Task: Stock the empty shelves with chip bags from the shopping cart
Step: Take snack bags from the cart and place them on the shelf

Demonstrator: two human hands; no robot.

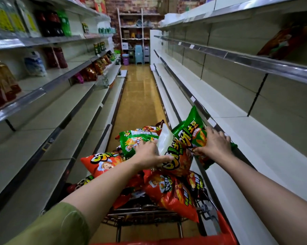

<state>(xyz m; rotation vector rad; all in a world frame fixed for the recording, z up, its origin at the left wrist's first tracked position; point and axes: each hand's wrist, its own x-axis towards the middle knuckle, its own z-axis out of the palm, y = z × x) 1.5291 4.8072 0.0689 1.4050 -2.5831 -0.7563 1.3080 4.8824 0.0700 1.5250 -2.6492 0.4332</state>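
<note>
**Desk:** What do you have on the head feed?

**Operator:** I'm looking down a shop aisle over the shopping cart (149,213). It is heaped with chip bags, mostly orange-red, a few green. Its red handle runs along the bottom edge of my view.

**Desk:** And the hands?

**Operator:** I see both stretched out over the heap, near each other but not touching. The right hand (214,145) grips the green chip bag (189,128) near its lower end, fingers curled over it.

**Desk:** Where does that bag sit?

**Operator:** Tilted, its upper end pointing up the aisle, lying across the front edge of the right shelf (255,142). Its left side overlaps the orange chip bag (179,161).

**Desk:** The left?

**Operator:** The left hand (150,153) is at the orange chip bag, which rises out of the heap and shows a white back. The thumb lies across that bag's edge. The fingers spread over a second green bag (131,138) in the cart. Whether it is truly clamped on the orange one, I cannot tell.

**Desk:** Surroundings?

**Operator:** One dark bag (283,41) leans on a higher level of the right shelving. The left shelves (60,110) carry bottles (50,23) and snack bags (92,71). A green sleeve (60,227) covers the left upper arm.
</note>
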